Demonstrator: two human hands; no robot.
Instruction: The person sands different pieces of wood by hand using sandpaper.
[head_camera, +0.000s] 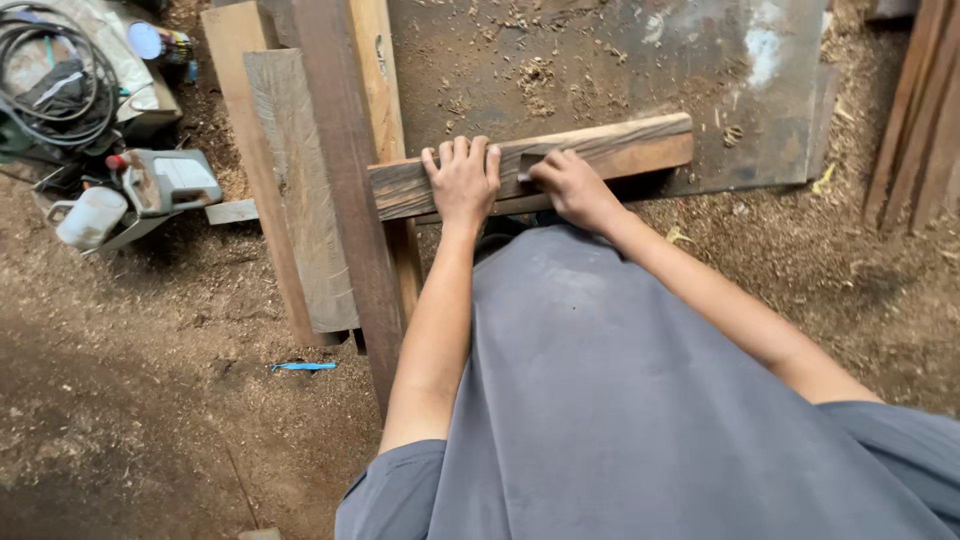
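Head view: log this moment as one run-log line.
left hand: flat on wooden block | right hand: fingers on block's near edge | block: lies across planks and metal sheet | ground: sawdust

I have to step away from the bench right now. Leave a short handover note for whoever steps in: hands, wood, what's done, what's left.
Left hand: flat on the short wooden beam, fingers over its far edge.
Right hand: on the beam's near edge, beside the left.
The beam lies across the worktable, one end on the long planks.
Done: beam is laid and steadied; sawdust covers table and floor.
Left: no tool in hand; a power tool sits on the floor at left.
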